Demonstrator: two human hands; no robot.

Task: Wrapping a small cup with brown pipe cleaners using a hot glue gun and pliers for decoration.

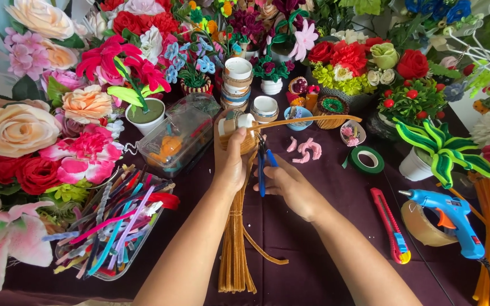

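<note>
Left hand (231,164) fingers closed around small tan-wrapped cup (239,127), right hand (290,187) fingers gripping blue-handled pliers (263,164); brown pipe cleaners (236,249) below probably light, bendable, best pinched near the tied middle.

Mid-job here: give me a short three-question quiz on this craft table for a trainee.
1. True or false: the left hand holds a small cup with a brown pipe cleaner running off to the right.
2. What does the right hand grip?
A. blue-handled pliers
B. blue glue gun
C. red utility knife
3. Fill in: the roll of green tape lies on the table, on the ___ side of the hands.

Key
1. True.
2. A; the glue gun and knife lie untouched on the table.
3. Right.
</note>
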